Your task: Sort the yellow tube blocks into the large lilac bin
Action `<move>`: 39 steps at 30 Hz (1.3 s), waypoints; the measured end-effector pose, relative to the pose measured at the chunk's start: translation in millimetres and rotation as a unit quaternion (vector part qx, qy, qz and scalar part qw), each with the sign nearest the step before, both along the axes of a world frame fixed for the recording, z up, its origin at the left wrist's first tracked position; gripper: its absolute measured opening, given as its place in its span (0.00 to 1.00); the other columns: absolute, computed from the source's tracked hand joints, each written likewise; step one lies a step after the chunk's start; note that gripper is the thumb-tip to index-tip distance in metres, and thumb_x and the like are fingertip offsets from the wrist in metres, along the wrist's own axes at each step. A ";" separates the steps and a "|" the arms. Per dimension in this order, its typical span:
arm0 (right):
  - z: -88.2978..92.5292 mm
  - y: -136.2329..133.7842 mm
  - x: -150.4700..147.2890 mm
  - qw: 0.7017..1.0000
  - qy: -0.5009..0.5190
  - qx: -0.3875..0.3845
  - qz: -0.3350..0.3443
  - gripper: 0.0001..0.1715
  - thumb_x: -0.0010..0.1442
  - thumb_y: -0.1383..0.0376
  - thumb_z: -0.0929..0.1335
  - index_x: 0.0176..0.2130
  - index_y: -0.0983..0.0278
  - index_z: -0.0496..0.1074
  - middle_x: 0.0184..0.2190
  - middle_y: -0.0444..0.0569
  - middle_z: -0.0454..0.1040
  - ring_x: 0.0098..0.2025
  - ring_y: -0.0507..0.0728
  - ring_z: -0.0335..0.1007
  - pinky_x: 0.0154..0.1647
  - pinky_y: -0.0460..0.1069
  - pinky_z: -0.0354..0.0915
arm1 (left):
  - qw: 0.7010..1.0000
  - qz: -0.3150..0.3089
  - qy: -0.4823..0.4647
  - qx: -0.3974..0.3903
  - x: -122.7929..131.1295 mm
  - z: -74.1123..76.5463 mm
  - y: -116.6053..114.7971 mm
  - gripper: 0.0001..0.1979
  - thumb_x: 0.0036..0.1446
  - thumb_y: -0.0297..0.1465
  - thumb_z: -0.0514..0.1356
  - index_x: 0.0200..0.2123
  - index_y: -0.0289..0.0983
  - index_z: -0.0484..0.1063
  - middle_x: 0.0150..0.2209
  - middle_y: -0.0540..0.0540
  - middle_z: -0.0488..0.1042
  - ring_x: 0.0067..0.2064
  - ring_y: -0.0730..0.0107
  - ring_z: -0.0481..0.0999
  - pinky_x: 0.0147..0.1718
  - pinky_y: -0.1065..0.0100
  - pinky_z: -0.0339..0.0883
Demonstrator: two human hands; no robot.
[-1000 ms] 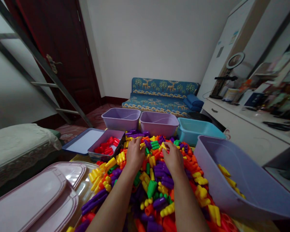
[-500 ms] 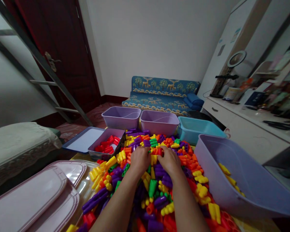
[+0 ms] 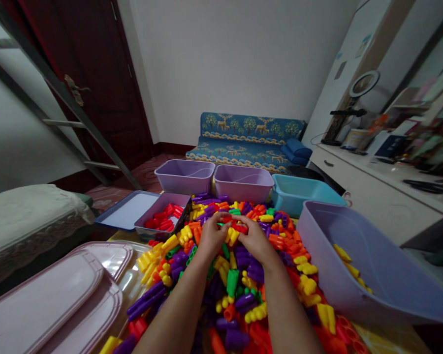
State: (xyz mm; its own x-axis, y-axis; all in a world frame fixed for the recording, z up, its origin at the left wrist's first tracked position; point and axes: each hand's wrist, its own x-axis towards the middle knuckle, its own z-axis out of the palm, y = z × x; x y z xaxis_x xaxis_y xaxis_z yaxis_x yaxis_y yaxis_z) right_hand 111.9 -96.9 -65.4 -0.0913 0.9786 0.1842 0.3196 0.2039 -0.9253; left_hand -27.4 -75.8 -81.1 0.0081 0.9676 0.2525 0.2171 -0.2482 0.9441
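Head view: left hand (image 3: 211,237), right hand (image 3: 256,239), fingers curled round glossy red-yellow peg blocks (image 3: 237,228) above knobbly plastic pile (image 3: 243,290).

Table (image 3: 386,340), heaped coloured blocks (image 3: 236,290), purple bins (image 3: 184,178), blue bin (image 3: 302,192), pink lids (image 3: 59,300)

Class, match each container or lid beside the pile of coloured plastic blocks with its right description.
1. small purple plastic tray
2. large purple plastic tub
3. light blue plastic bin
4. pink plastic lids

A. stacked at near left
B. holds yellow blocks
C. holds red blocks
D. right end of far row

Pairs: 1-C, 2-B, 3-D, 4-A
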 end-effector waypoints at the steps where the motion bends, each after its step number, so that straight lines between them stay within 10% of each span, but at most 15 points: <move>1: 2.4 -0.8 -1.9 0.999 0.034 -0.002 0.013 0.29 0.47 0.75 0.65 0.49 0.62 0.72 0.48 0.50 0.76 0.48 0.56 0.73 0.49 0.52 0.69 | 0.999 0.001 -0.047 -0.006 -0.4 -0.1 1.2 0.11 0.49 0.29 0.62 0.38 0.35 0.76 0.35 0.43 0.78 0.32 0.69 0.75 0.31 0.70 0.67; 8: 8.1 -1.0 -5.5 0.994 0.107 -0.005 -0.026 0.27 0.49 0.65 0.69 0.49 0.66 0.71 0.34 0.49 0.77 0.36 0.55 0.75 0.41 0.52 0.71 | 0.965 -0.003 -0.235 -0.115 -2.6 9.5 -2.3 0.21 0.42 0.37 0.69 0.37 0.33 0.69 0.20 0.54 0.69 0.20 0.77 0.67 0.21 0.76 0.60; 19: 4.1 0.6 -10.3 0.993 0.065 0.060 -0.077 0.26 0.53 0.61 0.67 0.52 0.64 0.68 0.39 0.51 0.77 0.34 0.54 0.74 0.35 0.49 0.70 | 0.902 -0.042 -0.377 -0.204 0.3 14.2 -5.5 0.19 0.44 0.29 0.70 0.41 0.35 0.71 0.32 0.48 0.76 0.26 0.79 0.73 0.31 0.74 0.70; 30: 5.5 -3.3 -21.0 0.987 -0.030 0.106 -0.117 0.16 0.56 0.63 0.65 0.45 0.61 0.70 0.36 0.49 0.77 0.30 0.55 0.74 0.33 0.49 0.71 | 0.948 -0.084 -0.274 -0.136 4.0 0.9 -0.9 0.22 0.44 0.37 0.69 0.42 0.31 0.77 0.32 0.43 0.80 0.31 0.68 0.78 0.32 0.69 0.71; 39: 43.8 32.1 -13.9 0.974 0.174 0.061 -0.134 0.16 0.49 0.58 0.67 0.36 0.65 0.75 0.25 0.46 0.75 0.23 0.53 0.70 0.20 0.45 0.65 | 0.981 -0.011 -0.162 -0.107 6.3 4.5 -1.3 0.16 0.52 0.34 0.64 0.43 0.33 0.77 0.36 0.43 0.80 0.35 0.67 0.77 0.28 0.73 0.68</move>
